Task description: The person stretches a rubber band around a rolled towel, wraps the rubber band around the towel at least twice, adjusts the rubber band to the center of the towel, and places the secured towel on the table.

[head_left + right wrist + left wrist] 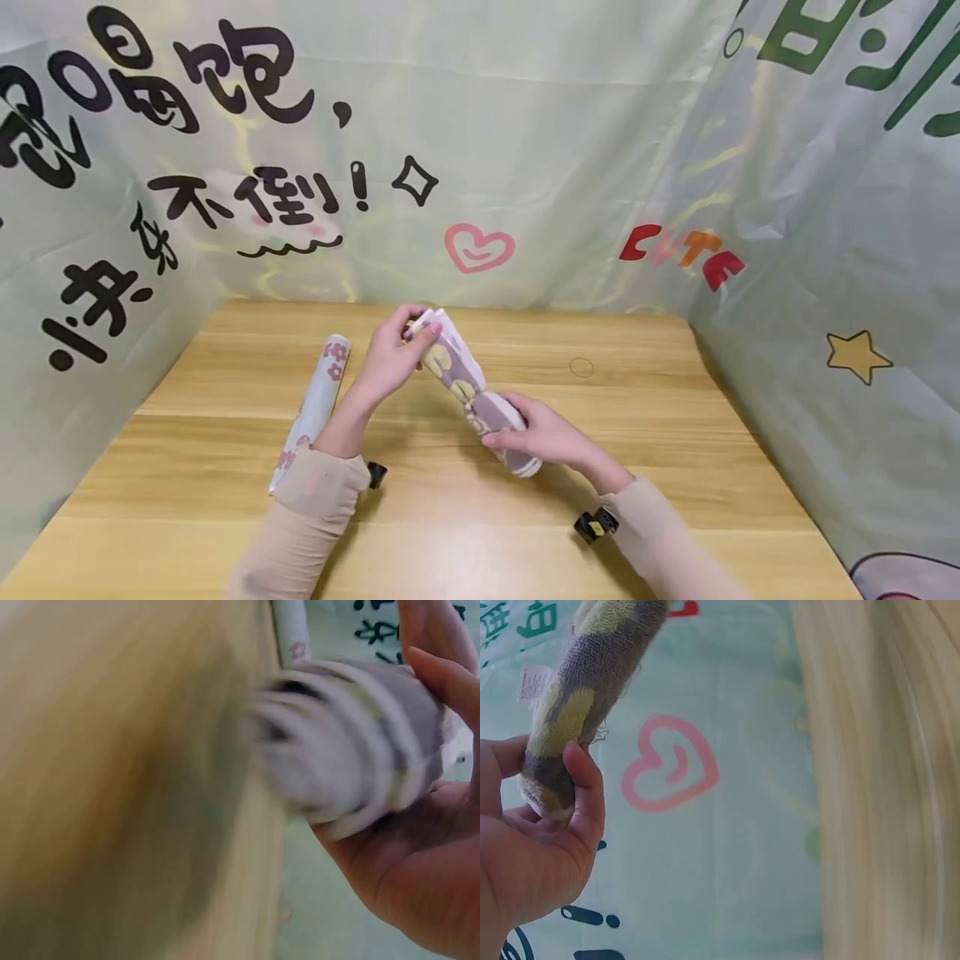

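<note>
A rolled towel (452, 357), purple-grey with yellow patches, is held above the table by both hands and narrows sharply near its middle. At its upper left end, my left hand (392, 354) pinches it between thumb and fingers. The left wrist view shows terry cloth, loose threads and a small white tag (534, 682). My right hand (542, 429) grips the lower right end, thumb on top. Seen end-on and blurred in the right wrist view, the towel (330, 750) shows spiral layers. Whatever cinches its middle is too small to tell.
A pale blue roll with pink flowers (318, 392) lies on the wooden table (465, 542), left of my left forearm. A thin ring, like a rubber band (581, 358), lies at the back right. Printed cloth (555, 167) hangs behind and along both sides.
</note>
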Motion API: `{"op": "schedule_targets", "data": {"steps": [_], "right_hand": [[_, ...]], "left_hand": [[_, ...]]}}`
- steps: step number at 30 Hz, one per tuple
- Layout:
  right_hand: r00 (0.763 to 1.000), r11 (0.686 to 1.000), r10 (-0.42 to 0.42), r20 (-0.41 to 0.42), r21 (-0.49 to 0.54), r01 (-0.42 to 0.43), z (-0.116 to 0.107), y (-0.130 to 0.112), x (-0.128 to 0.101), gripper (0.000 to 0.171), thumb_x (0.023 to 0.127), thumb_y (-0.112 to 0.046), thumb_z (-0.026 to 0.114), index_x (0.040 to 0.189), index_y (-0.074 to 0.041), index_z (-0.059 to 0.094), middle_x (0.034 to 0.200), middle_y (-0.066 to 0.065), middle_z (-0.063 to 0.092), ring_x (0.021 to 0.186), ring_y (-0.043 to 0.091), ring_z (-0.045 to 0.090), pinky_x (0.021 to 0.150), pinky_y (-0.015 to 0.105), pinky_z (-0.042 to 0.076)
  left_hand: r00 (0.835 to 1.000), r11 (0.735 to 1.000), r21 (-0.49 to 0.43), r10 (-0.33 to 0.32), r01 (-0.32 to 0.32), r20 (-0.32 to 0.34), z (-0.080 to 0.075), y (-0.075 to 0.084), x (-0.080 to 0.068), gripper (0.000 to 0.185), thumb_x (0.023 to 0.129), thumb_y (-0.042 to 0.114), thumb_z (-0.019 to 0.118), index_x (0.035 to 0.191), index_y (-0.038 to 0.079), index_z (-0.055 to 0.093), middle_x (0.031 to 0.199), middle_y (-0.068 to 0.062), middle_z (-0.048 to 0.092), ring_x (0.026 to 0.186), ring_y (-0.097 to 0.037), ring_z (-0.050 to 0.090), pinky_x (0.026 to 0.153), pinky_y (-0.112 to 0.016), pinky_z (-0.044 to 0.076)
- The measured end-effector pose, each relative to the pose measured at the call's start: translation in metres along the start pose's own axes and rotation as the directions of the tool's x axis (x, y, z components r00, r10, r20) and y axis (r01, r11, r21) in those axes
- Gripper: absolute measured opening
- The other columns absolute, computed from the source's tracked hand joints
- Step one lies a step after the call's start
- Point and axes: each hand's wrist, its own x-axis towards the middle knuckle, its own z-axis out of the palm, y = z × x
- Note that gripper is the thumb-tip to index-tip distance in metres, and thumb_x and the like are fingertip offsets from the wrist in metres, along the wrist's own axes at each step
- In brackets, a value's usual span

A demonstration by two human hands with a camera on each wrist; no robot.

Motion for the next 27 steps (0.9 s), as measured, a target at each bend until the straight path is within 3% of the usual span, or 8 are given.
{"op": "schedule_targets", "data": {"steps": [3,6,10,15,18,20,27], "right_hand": [[0.997,1.000,0.009,-0.075,0.025,-0.007,-0.015,0.009,-0.011,0.062,0.093,-0.023,0.077,0.145,0.001,0.053,0.113,0.019,0.069,0.085,0.025,0.070,0.069,0.042,0.063],[0.976,0.998,0.027,-0.217,0.056,-0.016,-0.032,0.015,-0.017,0.056,0.092,-0.018,0.079,0.141,0.000,0.058,0.115,0.020,0.067,0.087,0.023,0.068,0.071,0.037,0.063],[0.913,0.980,0.071,-0.403,0.198,0.011,-0.050,0.017,-0.014,0.052,0.092,-0.010,0.079,0.140,0.000,0.060,0.119,0.018,0.062,0.091,0.018,0.067,0.076,0.030,0.062],[0.831,0.934,0.116,-0.544,0.344,0.094,-0.066,0.016,0.013,0.048,0.096,-0.005,0.074,0.141,0.001,0.059,0.121,0.011,0.057,0.091,0.013,0.066,0.080,0.029,0.063],[0.797,0.930,0.116,-0.593,0.346,0.121,-0.075,0.014,0.038,0.043,0.098,-0.003,0.072,0.139,0.002,0.061,0.125,0.013,0.056,0.093,0.013,0.065,0.080,0.028,0.063],[0.787,0.936,0.119,-0.605,0.334,0.115,-0.080,0.014,0.056,0.041,0.100,-0.003,0.069,0.139,0.001,0.061,0.130,0.016,0.054,0.096,0.015,0.063,0.081,0.027,0.062],[0.765,0.958,0.183,-0.618,0.288,0.004,-0.091,0.031,0.113,0.042,0.102,0.000,0.060,0.145,0.000,0.058,0.146,0.023,0.053,0.107,0.023,0.060,0.078,0.021,0.060]], "left_hand": [[1.000,0.999,0.033,-0.011,0.010,0.018,-0.015,-0.001,0.002,0.032,0.105,0.021,0.065,0.130,0.002,0.061,0.106,-0.018,0.064,0.073,-0.022,0.060,0.062,-0.040,0.059],[0.994,0.997,0.065,-0.036,0.029,0.100,-0.029,-0.006,0.006,0.033,0.104,0.019,0.065,0.131,0.000,0.059,0.115,-0.018,0.063,0.078,-0.021,0.062,0.066,-0.040,0.060],[0.970,0.995,0.063,-0.087,0.075,0.227,-0.044,-0.013,0.014,0.034,0.103,0.015,0.067,0.131,-0.002,0.059,0.113,-0.019,0.063,0.084,-0.021,0.065,0.072,-0.041,0.062],[0.936,0.987,-0.020,-0.145,0.159,0.322,-0.051,-0.026,0.037,0.029,0.102,0.009,0.067,0.126,-0.004,0.060,0.117,-0.019,0.060,0.088,-0.023,0.068,0.079,-0.041,0.064],[0.932,0.979,-0.047,-0.174,0.199,0.317,-0.050,-0.040,0.057,0.027,0.101,0.006,0.067,0.125,-0.005,0.060,0.118,-0.019,0.059,0.085,-0.022,0.068,0.079,-0.042,0.064],[0.937,0.972,-0.059,-0.200,0.226,0.287,-0.048,-0.053,0.070,0.026,0.101,0.004,0.067,0.124,-0.006,0.060,0.116,-0.018,0.061,0.081,-0.020,0.067,0.080,-0.045,0.064],[0.940,0.938,-0.093,-0.322,0.333,0.110,-0.032,-0.091,0.098,0.031,0.100,0.001,0.066,0.129,-0.006,0.058,0.117,-0.018,0.061,0.081,-0.016,0.061,0.086,-0.054,0.062]]}}
